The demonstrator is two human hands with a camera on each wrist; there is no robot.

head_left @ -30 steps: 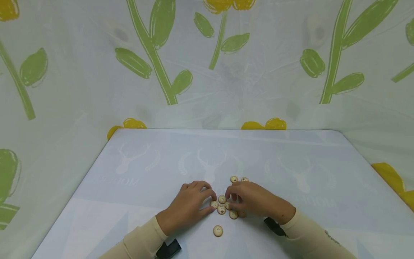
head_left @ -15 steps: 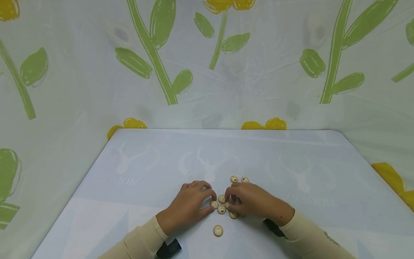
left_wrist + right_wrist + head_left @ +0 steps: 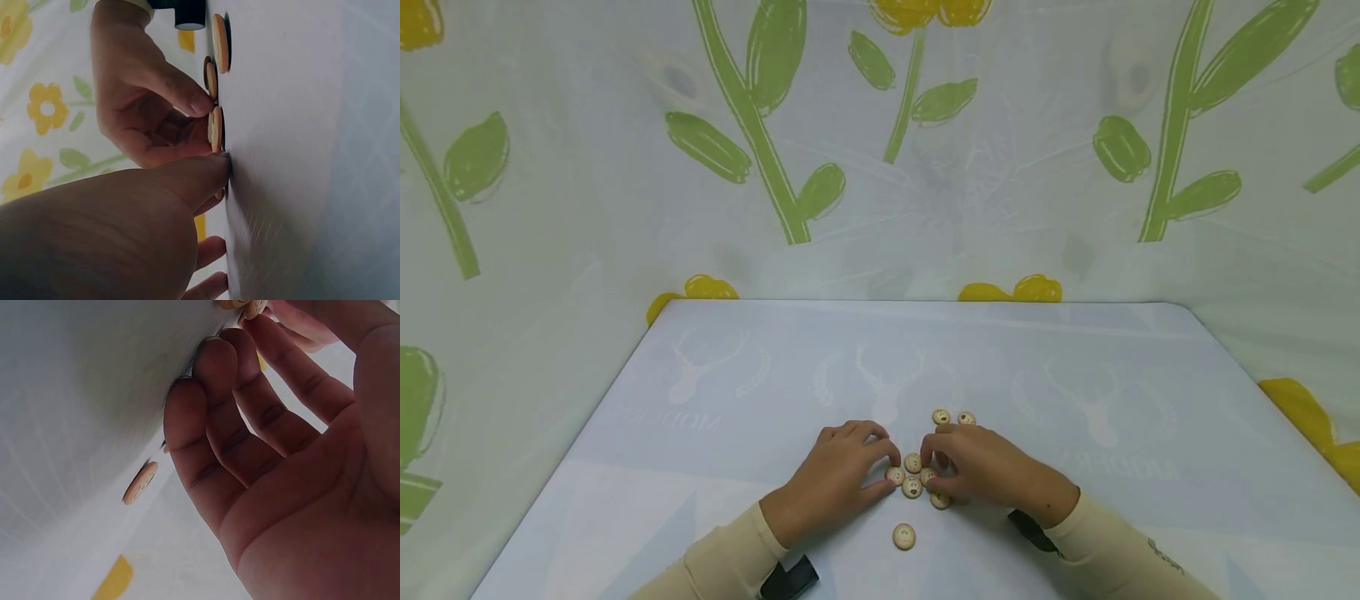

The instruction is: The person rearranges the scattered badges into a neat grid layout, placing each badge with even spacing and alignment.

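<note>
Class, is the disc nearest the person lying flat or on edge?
Lying flat: the head view shows this disc with its round face up.

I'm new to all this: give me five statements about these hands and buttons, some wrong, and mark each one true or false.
1. The left hand has its thumb and forefinger at either side of a button. True.
2. The right hand lies flat with its fingers spread. False: its fingers are curled in toward the buttons.
3. One lone button lies nearer the person than the other visible buttons. True.
4. Both sleeves are black. False: they are beige.
5. All the buttons are stacked in a tower. False: they lie spread on the table.
</note>
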